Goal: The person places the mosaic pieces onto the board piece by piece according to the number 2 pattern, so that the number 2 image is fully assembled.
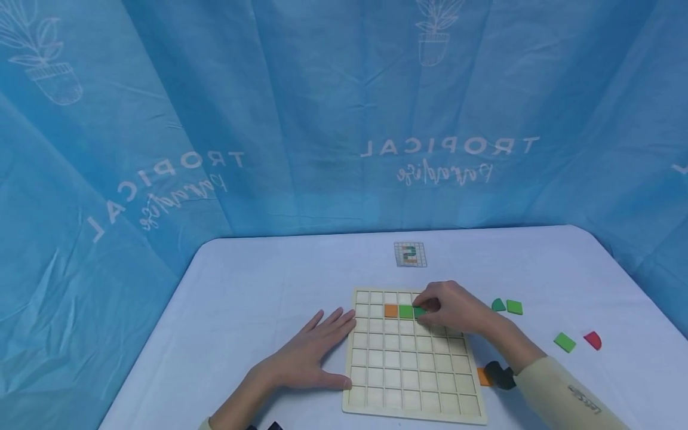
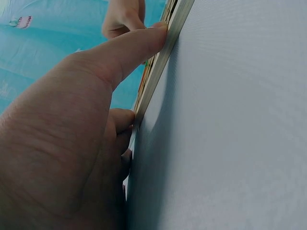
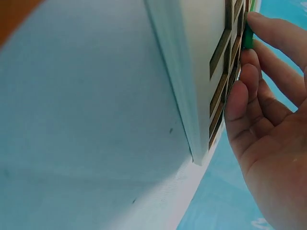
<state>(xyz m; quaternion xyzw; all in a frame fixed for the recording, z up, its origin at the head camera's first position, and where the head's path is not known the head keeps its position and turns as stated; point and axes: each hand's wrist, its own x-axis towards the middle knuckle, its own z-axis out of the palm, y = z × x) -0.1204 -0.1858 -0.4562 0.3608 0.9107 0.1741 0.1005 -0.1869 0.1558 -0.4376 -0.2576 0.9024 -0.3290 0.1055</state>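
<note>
A pale wooden grid board lies flat on the white table. In its second row from the far edge sit an orange square tile and, beside it, a light green square tile. My right hand pinches a dark green tile between thumb and finger at the cell right of the light green one. That tile's outline is partly hidden by the fingers. Spread out with straight fingers, my left hand touches the board's left edge with its thumb and fingertips.
Beyond the board lies a small pattern card. To the right are a dark green rounded tile, light green squares, a red rounded tile and an orange tile beside the board. A blue printed curtain hangs behind the table.
</note>
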